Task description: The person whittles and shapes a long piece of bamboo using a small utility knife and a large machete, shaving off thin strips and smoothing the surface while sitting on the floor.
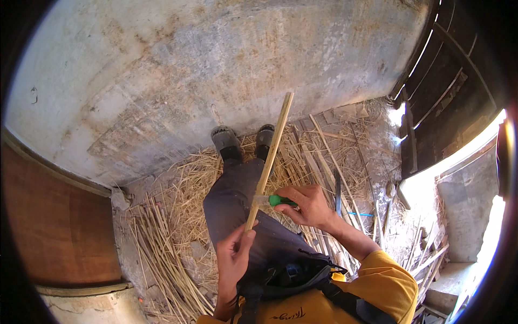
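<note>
A long, pale strip of split bamboo [273,144] slants up and away across my legs. Its lower end is pinched between the thumb and fingers of my left hand [233,256]. My right hand [308,206] is closed round the green handle of a knife [277,200]. The short blade lies across the strip, a little above my left fingers, and seems to touch it; glare blurs its edge. Dark trousers [232,194] are under both hands.
Shavings [189,189] cover the floor around my shoes [225,139]. Thin bamboo strips [167,259] are heaped at the left, and longer pieces [318,156] lie at the right. A stained wall [243,59] rises ahead. A brown wooden panel [59,227] stands at the left.
</note>
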